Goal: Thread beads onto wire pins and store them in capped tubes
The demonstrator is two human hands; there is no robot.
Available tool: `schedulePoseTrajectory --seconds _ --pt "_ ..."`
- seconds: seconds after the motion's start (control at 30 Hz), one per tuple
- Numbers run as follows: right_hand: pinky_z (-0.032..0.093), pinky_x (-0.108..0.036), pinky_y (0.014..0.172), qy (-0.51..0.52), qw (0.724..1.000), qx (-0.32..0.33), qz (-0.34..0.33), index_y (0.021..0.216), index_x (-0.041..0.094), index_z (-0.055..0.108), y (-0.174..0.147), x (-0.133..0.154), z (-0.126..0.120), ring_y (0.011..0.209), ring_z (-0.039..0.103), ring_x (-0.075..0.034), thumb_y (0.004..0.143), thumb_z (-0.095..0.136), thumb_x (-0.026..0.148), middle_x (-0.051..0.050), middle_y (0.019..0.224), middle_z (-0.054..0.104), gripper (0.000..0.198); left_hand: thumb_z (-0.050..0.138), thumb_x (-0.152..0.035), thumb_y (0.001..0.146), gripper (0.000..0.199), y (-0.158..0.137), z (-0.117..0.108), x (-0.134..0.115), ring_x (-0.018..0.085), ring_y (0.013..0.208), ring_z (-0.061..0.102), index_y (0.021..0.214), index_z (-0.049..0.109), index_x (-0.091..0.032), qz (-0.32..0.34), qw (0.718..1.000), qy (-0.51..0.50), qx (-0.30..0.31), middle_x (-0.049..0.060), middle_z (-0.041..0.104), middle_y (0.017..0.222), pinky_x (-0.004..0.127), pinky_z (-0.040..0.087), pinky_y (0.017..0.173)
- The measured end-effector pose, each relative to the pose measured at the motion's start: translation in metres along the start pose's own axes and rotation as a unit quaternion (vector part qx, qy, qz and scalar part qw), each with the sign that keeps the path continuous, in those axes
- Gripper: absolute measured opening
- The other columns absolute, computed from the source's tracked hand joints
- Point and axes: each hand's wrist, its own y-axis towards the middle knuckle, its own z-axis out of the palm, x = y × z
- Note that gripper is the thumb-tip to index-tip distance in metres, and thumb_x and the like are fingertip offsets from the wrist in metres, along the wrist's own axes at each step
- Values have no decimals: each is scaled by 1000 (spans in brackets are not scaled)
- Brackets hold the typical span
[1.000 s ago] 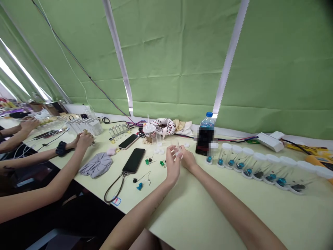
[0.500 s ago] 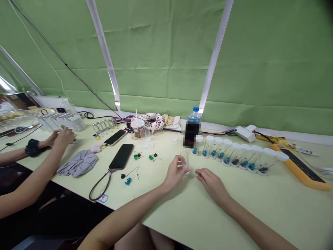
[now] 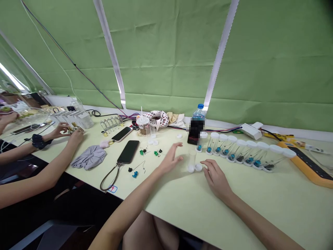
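Observation:
A clear plastic tube [image 3: 191, 160] stands upright on the table, with a round white cap [image 3: 198, 167] lying beside its base. My left hand [image 3: 169, 159] is just left of the tube, fingers and thumb spread, holding nothing. On the other side, my right hand [image 3: 215, 176] rests low over the table with fingers stretched toward the cap; fingertip contact is hard to make out. Left of my left hand lie small green parts with thin wires [image 3: 156, 153], a blue part [image 3: 135, 174] and a black part [image 3: 130, 169] by a bent wire.
Several white-capped tubes [image 3: 231, 152] with blue or dark parts form a row at right, near an orange power strip [image 3: 309, 166]. Phones [image 3: 128, 151], a grey scrunchie [image 3: 88, 157], a drink cup [image 3: 143, 125] and a bottle [image 3: 199, 114] stand around. A co-worker's hands [image 3: 75, 132] are at left.
My left hand has let go of the tube and drawn back to the left, opening. My right fingers have moved off the cap, which now shows fully. The view has shifted slightly.

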Motion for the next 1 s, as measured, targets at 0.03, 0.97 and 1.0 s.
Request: schedulePoseTrajectory --seconds 0.03,0.97,1.0 --pt "44 -37 84 11 1000 -12 7 116 21 47 1 1 0 97 54 -23 92 36 28 -11 110 50 27 44 -35 88 44 4 -14 3 22 121 41 127 34 -18 -13 997 65 -41 12 45 126 39 30 103" --pt "42 -37 83 179 973 67 131 104 22 59 34 -21 27 96 54 -23 76 57 37 -5 105 59 31 45 -28 87 14 3 -47 37 19 80 58 87 55 -17 -225 867 416 156 7 56 90 27 39 69" --pt "42 -37 82 179 973 67 131 103 22 59 34 -23 26 95 54 -23 76 57 37 -5 104 60 31 44 -28 87 15 3 -43 34 18 79 58 86 55 -17 -214 872 410 160 7 56 89 26 39 68"
